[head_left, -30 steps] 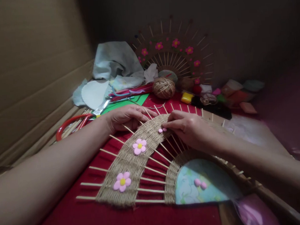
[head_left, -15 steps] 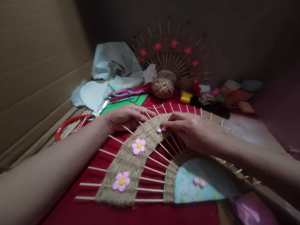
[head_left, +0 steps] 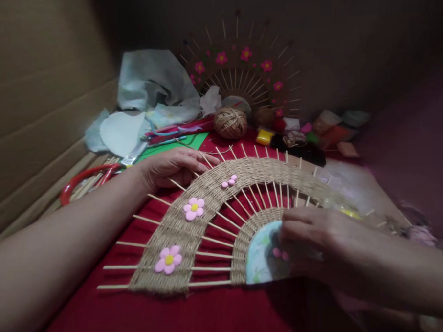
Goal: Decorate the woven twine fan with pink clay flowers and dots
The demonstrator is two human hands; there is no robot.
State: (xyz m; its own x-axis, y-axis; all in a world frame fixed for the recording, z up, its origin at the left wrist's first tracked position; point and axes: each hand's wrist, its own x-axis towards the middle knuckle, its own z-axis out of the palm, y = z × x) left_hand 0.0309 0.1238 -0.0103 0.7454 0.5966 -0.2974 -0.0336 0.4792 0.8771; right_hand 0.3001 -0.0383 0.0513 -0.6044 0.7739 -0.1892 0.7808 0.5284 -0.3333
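A fan-shaped weave of tan twine (head_left: 183, 229) on thin wooden sticks lies over a red surface. Two pink flowers with yellow centres, a lower one (head_left: 169, 260) and an upper one (head_left: 194, 208), sit on its band. Farther along the band is a cluster of three small pink petals (head_left: 229, 182). My left hand (head_left: 172, 167) is at the fan's upper left edge, fingers bent beneath the sticks. My right hand (head_left: 312, 235), blurred, hovers over the light blue half-circle (head_left: 260, 250), fingertips close to two pink pieces (head_left: 280, 254); its grip is hidden.
Behind the fan are a ball of twine (head_left: 230, 122), a yellow packet (head_left: 265, 137), a green sheet (head_left: 184, 144) and crumpled grey cloth (head_left: 157, 83). Orange-handled scissors (head_left: 86, 177) lie left. A flowered fan (head_left: 246, 55) stands at the dark back wall, cardboard (head_left: 44, 71) at left.
My right hand has left the petal cluster on the band and moved down to the blue half-circle. Three petals now show there. My left hand stays at the sticks; the whole view has shifted slightly.
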